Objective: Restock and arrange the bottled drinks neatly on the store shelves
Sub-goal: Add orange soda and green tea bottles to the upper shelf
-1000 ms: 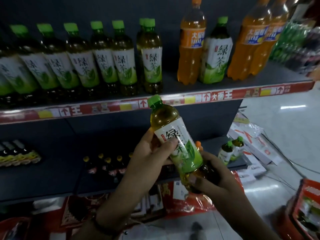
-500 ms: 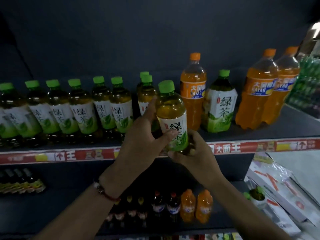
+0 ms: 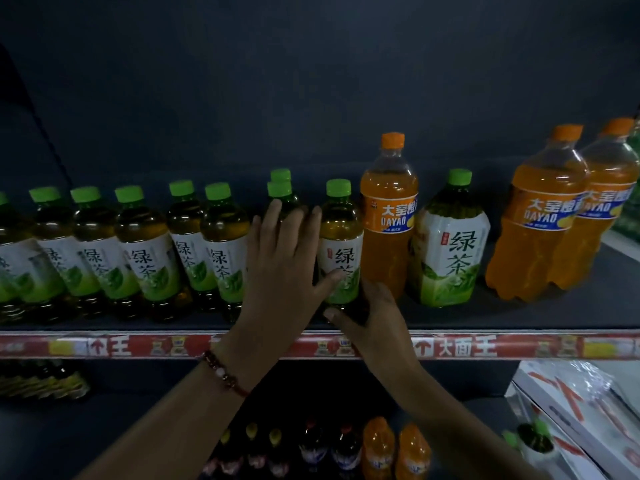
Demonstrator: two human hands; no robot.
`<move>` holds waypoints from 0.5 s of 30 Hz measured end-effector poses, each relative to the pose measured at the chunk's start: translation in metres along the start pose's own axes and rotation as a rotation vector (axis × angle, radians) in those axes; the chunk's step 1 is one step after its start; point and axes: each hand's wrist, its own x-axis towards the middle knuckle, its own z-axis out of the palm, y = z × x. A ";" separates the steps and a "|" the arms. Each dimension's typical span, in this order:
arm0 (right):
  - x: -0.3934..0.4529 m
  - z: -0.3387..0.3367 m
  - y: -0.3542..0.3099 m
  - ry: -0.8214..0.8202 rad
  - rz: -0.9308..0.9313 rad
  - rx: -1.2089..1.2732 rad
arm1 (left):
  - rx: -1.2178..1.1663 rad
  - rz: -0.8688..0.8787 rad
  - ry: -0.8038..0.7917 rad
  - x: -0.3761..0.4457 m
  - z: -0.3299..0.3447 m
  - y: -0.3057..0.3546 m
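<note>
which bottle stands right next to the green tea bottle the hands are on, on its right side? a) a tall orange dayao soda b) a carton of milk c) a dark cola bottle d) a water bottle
A: the green tea bottle, touched by the left hand and right hand, stands on the shelf beside the orange Dayao bottle.

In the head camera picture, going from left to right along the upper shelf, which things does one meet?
Row of small green tea bottles → left hand → small green tea bottle with right hand at its base → tall orange Dayao bottle → wide green tea bottle → two big orange bottles.
</note>
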 end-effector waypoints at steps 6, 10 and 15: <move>0.000 0.007 0.003 0.070 -0.050 -0.108 | 0.043 0.041 0.038 -0.002 0.007 0.004; -0.002 0.006 0.002 0.065 -0.064 -0.114 | 0.061 0.073 0.001 0.005 0.009 0.007; -0.005 0.003 0.001 0.018 -0.093 -0.169 | 0.061 0.042 -0.016 -0.002 0.016 0.011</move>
